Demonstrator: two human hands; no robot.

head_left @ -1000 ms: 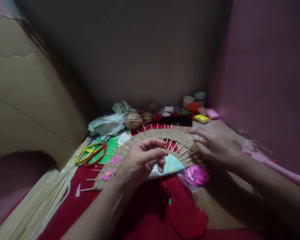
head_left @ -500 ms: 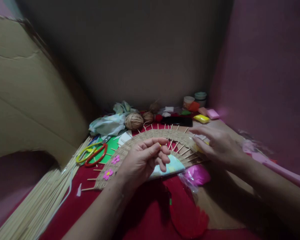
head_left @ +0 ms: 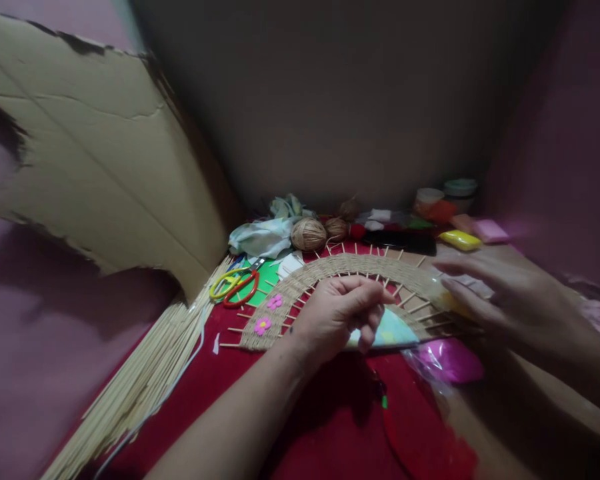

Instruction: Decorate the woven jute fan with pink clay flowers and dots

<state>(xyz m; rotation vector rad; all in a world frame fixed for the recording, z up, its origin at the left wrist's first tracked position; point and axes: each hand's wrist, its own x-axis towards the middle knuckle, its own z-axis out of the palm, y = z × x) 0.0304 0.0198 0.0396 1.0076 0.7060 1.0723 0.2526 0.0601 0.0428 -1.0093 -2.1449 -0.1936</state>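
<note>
Your left hand [head_left: 337, 313] has curled tighter; right hand [head_left: 510, 300] half open, any grip unclear. Seemingly light, the fan [head_left: 360, 265] suits rim-holding.

Left hand [head_left: 337, 320] curls, right hand [head_left: 510, 300] extends its fingers.

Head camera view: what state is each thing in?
Left hand: fingers curled in, contents hidden.
Right hand: fingers partly bent, grip unclear.
Woven piece: lying flat, stick ends jutting out.
Lower flower: pink, yellow centre.
Upper flower: no yellow centre visible.
Large twine ball: wound up.
Cardboard: edges torn.
Black slab: lying flat, dark.
</note>
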